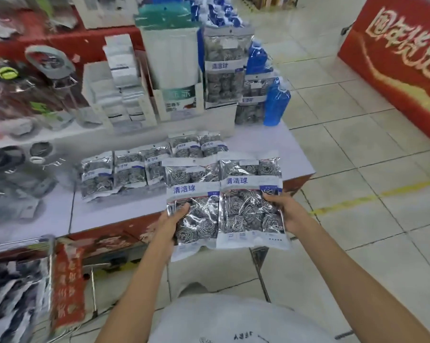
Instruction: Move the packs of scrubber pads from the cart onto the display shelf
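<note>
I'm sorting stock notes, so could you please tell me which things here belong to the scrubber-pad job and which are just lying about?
Part of the job:
- left pack, held by the left hand
- right pack, held by the right hand
- scrubber packs already laid on the display shelf
- display shelf

Just lying about:
- blue bottles
- white boxes
- red banner

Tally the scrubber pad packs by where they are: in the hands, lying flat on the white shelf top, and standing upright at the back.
Held packs, left hand and right hand: 2
Flat packs on the shelf top: 5
Upright packs: at least 3 visible
Total: at least 10
</note>
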Action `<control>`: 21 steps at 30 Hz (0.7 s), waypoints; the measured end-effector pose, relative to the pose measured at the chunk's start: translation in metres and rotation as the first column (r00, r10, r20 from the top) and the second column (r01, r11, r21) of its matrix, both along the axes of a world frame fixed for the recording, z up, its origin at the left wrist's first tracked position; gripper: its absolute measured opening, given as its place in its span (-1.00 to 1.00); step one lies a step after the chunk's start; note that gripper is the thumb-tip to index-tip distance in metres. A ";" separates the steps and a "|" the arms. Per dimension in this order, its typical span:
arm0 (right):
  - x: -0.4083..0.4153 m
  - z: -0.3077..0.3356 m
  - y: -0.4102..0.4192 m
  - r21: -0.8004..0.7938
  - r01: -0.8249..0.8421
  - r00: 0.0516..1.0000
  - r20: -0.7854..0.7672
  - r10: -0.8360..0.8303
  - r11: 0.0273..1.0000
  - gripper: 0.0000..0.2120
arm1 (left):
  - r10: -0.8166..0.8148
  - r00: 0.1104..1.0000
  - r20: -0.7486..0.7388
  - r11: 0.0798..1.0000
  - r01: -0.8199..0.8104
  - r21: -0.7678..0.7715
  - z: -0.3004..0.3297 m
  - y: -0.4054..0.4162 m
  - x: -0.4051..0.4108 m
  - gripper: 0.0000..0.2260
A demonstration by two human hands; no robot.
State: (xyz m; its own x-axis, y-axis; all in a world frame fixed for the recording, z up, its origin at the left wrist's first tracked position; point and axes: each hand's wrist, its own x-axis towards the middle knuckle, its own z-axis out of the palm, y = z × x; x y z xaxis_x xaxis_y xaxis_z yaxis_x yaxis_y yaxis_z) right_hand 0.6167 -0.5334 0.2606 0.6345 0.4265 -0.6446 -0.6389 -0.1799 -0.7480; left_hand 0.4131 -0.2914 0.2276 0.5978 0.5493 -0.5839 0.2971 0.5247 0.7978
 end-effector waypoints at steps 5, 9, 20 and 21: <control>0.060 -0.014 -0.047 -0.002 0.056 0.998 -0.042 -0.056 0.998 -0.63 | -0.018 0.999 -0.041 0.999 0.016 -0.050 -0.006 -0.024 0.069 -0.03; 0.110 -0.025 -0.068 -0.047 0.087 0.996 -0.014 -0.088 0.995 -0.62 | -0.048 0.996 -0.070 0.997 0.043 -0.068 -0.008 -0.036 0.119 -0.53; 0.285 -0.047 -0.068 -0.089 -0.025 1.000 0.005 0.026 0.996 -0.48 | -0.061 0.995 -0.075 0.996 0.055 -0.076 -0.050 -0.030 0.272 -0.15; 0.301 -0.051 -0.065 -0.089 -0.033 0.999 0.002 0.034 0.995 -0.45 | -0.043 0.997 -0.070 0.997 0.038 -0.071 -0.052 -0.029 0.285 -0.16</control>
State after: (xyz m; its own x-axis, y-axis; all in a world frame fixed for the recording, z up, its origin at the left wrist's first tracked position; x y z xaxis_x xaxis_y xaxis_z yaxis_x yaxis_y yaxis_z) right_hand 0.9179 -0.5981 0.2097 0.6230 0.3886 -0.6789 -0.6290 -0.2672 -0.7301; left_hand 0.6983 -0.3202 0.1756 0.5738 0.4821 -0.6621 0.3745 0.5644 0.7356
